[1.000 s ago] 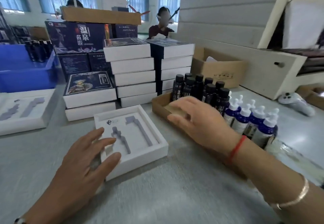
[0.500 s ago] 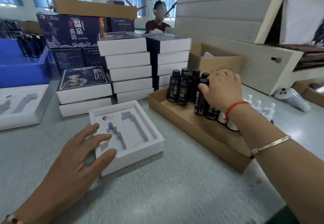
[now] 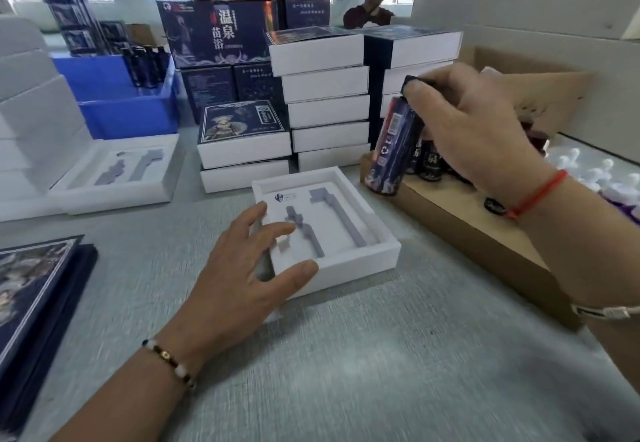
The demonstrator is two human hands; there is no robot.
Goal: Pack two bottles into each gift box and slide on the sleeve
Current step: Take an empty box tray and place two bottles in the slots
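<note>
A grey table (image 3: 346,355) fills the lower part of the view. At its far side stand stacks of finished white boxes (image 3: 325,95) with dark printed sleeves on top, and behind them larger dark blue cartons (image 3: 214,36). To the left sits a blue plastic crate (image 3: 128,109) with dark bottles standing in it. Along the right runs a shallow cardboard tray (image 3: 478,230) holding upright dark bottles (image 3: 429,161) and, further right, white-capped bottles (image 3: 595,178). A pile of flat dark sleeves (image 3: 38,296) lies at the left edge.

In the middle of the table lies the open gift box (image 3: 349,258), white, with a foam insert showing two grey bottle-shaped recesses (both hold nothing). A second open box (image 3: 117,178) of the same kind lies to the left.

The left hand (image 3: 242,279) rests on the near left corner of the gift box, fingers spread apart, thumb against the front wall and fingertips over the rim.

The right hand (image 3: 474,130) is raised above the tray's left end, its fingers curled round the black cap of a dark blue bottle (image 3: 394,151). The bottle hangs tilted, base towards the gift box, just beside the box's far right corner and clear of the recesses.
</note>
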